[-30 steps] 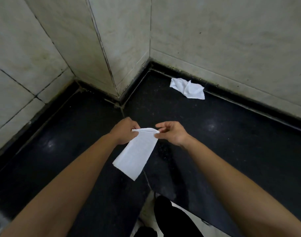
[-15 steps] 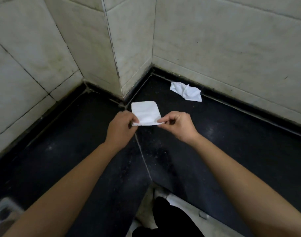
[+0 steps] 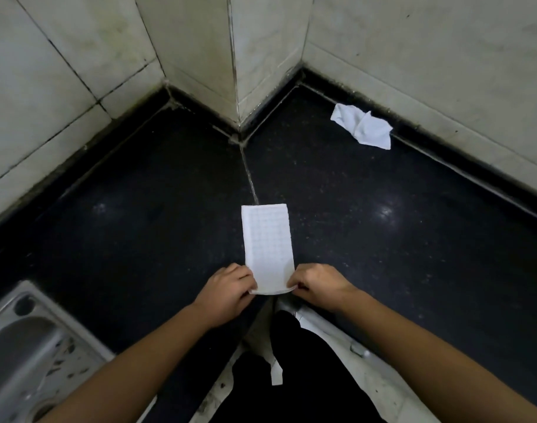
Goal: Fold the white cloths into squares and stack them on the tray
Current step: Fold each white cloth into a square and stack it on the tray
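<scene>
The folded cloth (image 3: 267, 242) lies flat on the dark worktop (image 3: 398, 239) as a narrow strip, straight ahead of the person and between the two hands. Its long axis runs directly away from the body, toward the corner of the tiled wall (image 3: 267, 56). The far short edge points at that corner, and the near short edge sits at the fingertips.

The left hand (image 3: 227, 296) pinches the near left corner and the right hand (image 3: 320, 288) pinches the near right corner, fingers curled over the edge. Both hands are level with each other, so neither is nearer to the cloth. The near edge appears slightly lifted off the surface.

Since the strip is about twice as long as it is wide, the next fold likely carries the near edge forward along the long axis onto the far edge (that would give a square).

A second, crumpled cloth (image 3: 363, 126) lies well apart, far to the right beside the wall. A steel sink (image 3: 26, 340) shows at lower left; no tray is in view.
</scene>
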`<action>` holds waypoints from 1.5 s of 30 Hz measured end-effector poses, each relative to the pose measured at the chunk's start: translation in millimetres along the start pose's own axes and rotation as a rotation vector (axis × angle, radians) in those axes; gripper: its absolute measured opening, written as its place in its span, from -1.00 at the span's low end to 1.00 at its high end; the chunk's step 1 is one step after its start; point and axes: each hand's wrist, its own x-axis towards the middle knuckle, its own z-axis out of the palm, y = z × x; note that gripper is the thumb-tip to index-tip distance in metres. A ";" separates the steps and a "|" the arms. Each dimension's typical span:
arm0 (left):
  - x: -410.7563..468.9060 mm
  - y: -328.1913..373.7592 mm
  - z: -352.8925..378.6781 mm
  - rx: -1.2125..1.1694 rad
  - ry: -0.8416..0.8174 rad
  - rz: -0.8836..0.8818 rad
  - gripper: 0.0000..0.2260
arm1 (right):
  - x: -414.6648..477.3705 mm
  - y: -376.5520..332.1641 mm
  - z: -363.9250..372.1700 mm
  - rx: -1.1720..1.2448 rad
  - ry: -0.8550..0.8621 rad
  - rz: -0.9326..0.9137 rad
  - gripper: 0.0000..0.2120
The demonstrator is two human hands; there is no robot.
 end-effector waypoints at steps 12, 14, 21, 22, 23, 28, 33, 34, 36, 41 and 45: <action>82.0 -19.5 -48.2 -0.895 0.228 -0.806 -0.91 | 74.1 28.5 -45.1 0.971 0.392 0.363 -0.86; 97.7 -22.8 -48.9 -0.996 0.334 -0.906 -0.95 | 92.3 35.5 -50.1 1.100 0.405 0.436 -0.91; 128.9 -39.6 -40.4 -1.002 0.439 -0.998 -0.84 | 124.6 44.3 -50.9 1.081 0.439 0.529 -0.87; 130.1 -41.1 -39.6 -0.998 0.428 -0.982 -0.83 | 126.0 44.4 -51.5 1.036 0.412 0.548 -0.76; 130.5 -42.7 -38.8 -1.002 0.416 -0.965 -0.82 | 127.0 44.7 -52.6 1.007 0.375 0.569 -0.67; 126.3 -47.3 -37.0 -1.056 0.389 -0.941 -0.83 | 127.9 41.2 -53.5 1.157 0.340 0.554 -0.83; 130.3 -46.7 -34.5 -1.036 0.419 -0.956 -0.83 | 127.1 41.0 -48.6 1.100 0.478 0.595 -0.97; 130.9 -45.8 -33.7 -1.035 0.424 -0.956 -0.83 | 126.6 40.5 -48.1 1.055 0.492 0.616 -0.93; 130.3 -43.0 -32.9 -1.053 0.427 -0.945 -0.85 | 122.4 38.7 -47.7 0.978 0.476 0.650 -0.71; 128.6 -35.5 -33.1 -1.141 0.383 -0.868 -0.88 | 112.7 32.2 -52.0 0.977 0.309 0.647 -0.54; 133.5 -34.4 -29.7 -1.084 0.450 -0.942 -0.87 | 112.7 31.1 -49.6 0.912 0.372 0.681 -0.70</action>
